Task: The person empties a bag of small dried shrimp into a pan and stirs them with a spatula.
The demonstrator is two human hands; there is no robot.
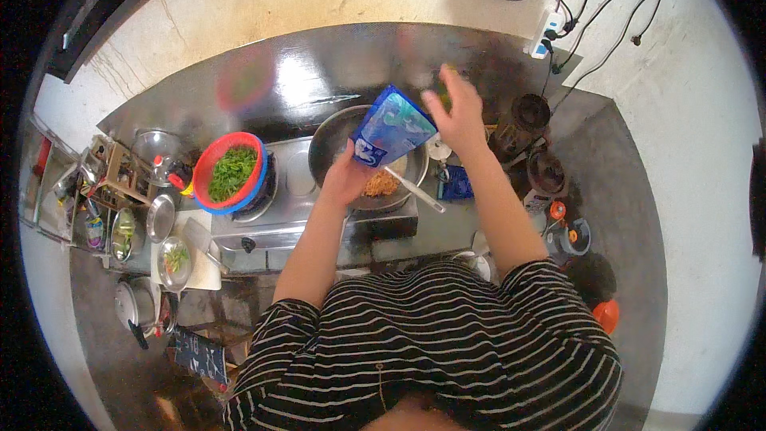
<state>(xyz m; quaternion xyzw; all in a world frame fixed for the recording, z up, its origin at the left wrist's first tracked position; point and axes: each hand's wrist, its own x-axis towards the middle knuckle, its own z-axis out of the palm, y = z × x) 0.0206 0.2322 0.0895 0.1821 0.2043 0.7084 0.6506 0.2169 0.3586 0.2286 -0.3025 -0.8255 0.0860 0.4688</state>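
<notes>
My left hand (346, 178) grips the lower end of a blue plastic pouch (395, 126), which bears writing. The pouch is tilted above a frying pan (326, 143) on the stove. Up and to the right of the pouch, my right hand (461, 117) is raised with thumb and fingers apart, a little blurred. I see nothing held in it. Crumbly orange-brown food (381, 184) lies in the near part of the pan. A utensil with a pale metal handle (419, 193) leans over the near rim; its head is in the pan.
Chopped greens (230, 173) fill a red colander (200, 182) over the left burner. Farther left are a cutting board (203, 224), a cleaver (203, 239) and a glass bowl (175, 263). Dark appliances (541, 167) stand at right, below a power strip (546, 33) with hanging cords.
</notes>
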